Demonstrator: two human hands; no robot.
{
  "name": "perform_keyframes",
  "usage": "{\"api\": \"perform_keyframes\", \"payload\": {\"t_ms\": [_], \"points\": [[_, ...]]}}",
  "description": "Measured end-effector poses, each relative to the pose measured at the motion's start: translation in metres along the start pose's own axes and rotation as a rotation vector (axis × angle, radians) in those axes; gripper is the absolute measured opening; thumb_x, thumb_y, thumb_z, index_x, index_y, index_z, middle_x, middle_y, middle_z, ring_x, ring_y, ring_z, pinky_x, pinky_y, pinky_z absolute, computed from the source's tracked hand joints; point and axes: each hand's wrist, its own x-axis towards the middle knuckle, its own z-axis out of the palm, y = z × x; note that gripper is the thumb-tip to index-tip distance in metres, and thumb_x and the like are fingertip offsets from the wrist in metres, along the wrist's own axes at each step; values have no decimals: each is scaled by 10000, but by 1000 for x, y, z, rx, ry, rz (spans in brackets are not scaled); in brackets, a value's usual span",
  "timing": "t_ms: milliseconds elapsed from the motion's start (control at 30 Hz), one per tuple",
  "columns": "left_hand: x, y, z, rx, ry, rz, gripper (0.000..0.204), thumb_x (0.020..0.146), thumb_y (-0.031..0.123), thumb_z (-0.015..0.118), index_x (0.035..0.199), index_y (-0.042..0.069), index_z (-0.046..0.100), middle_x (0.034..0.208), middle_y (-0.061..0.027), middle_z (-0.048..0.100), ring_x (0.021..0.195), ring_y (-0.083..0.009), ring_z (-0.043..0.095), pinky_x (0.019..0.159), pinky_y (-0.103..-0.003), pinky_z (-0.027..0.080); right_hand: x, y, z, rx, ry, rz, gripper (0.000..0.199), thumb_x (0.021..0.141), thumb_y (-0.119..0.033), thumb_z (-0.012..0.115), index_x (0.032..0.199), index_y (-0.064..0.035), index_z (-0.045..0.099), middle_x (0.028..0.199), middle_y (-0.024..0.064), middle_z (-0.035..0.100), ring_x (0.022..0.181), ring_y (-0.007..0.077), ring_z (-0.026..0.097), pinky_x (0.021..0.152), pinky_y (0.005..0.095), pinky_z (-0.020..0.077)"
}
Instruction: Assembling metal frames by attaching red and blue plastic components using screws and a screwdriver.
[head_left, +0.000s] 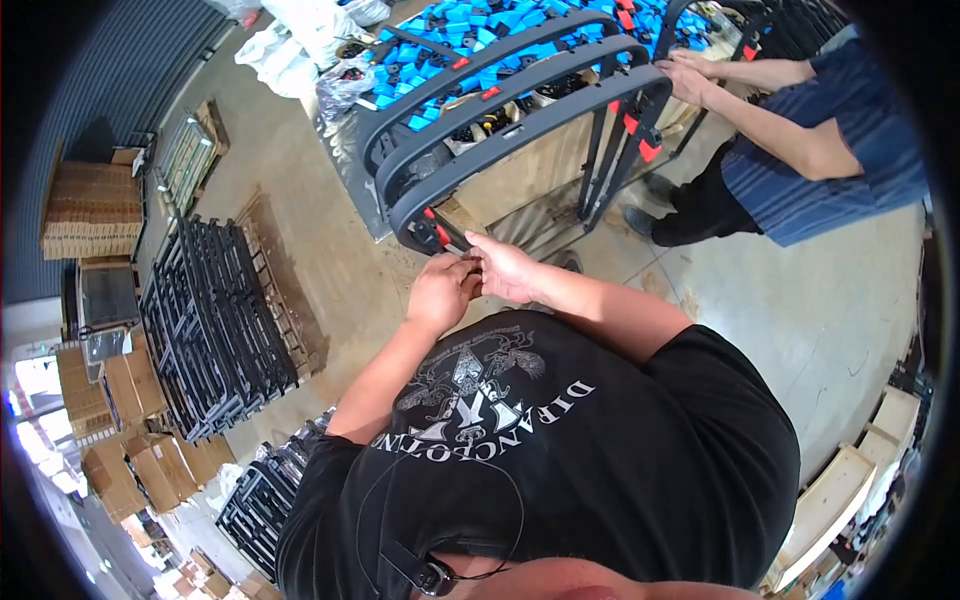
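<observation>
My left hand [438, 292] and my right hand [506, 268] meet fingertip to fingertip just below the near end of a dark grey curved frame [520, 130] with red clips [649, 150]. The left hand's fingers are curled in and pinch something small and dark; what it is I cannot tell. My right hand's fingers reach to the same spot, their grip hidden. Several such frames stand side by side over a wooden crate [520, 175]. Blue parts [470, 40] lie behind it.
A person in a blue striped shirt [840, 140] stands at the upper right, hand [688, 78] on the frames' far end. Stacks of black frames [215, 320] lie on the floor at left, beside cardboard boxes [90, 210]. White bags [300, 40] sit at the top, wooden trays [840, 490] at lower right.
</observation>
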Motion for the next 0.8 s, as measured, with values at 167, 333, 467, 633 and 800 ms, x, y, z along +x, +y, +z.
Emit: {"api": "perform_keyframes", "payload": {"t_ms": [167,333,467,633,800], "points": [[10,12,11,31,9,127,180,849,172,721,989,62,748,967,-101,690,949,-335,657,843,-428,544,-17,0,-3,-45,93,-104,503,1044,-531,503,1227,-64,540,1057,103,634,928,242,655,865,446,555],[34,9,24,-365,10,-14,172,916,150,684,1008,16,743,927,-162,702,873,-362,680,819,-405,539,-54,-30,-14,-121,86,-119,430,1059,-401,526,1242,-19,595,1113,114,704,919,240,703,820,406,589],[58,49,18,-323,172,138,158,945,103,652,1043,11,734,926,-167,696,892,-345,674,820,-400,532,-90,-54,-43,-123,65,-324,261,997,-212,647,1094,30,668,956,112,704,781,214,686,688,364,586],[91,71,33,-360,211,203,158,915,52,691,1065,28,734,977,-133,702,925,-313,673,834,-386,534,-125,-90,-66,-131,6,-229,238,989,-221,673,1084,-2,677,925,57,689,770,148,655,657,340,553],[127,102,61,-397,165,178,147,921,50,685,1057,25,735,979,-133,707,942,-307,677,840,-380,541,-154,-123,-102,-198,36,-224,217,978,-220,695,1064,-21,678,906,39,672,735,131,634,632,332,536]]}}
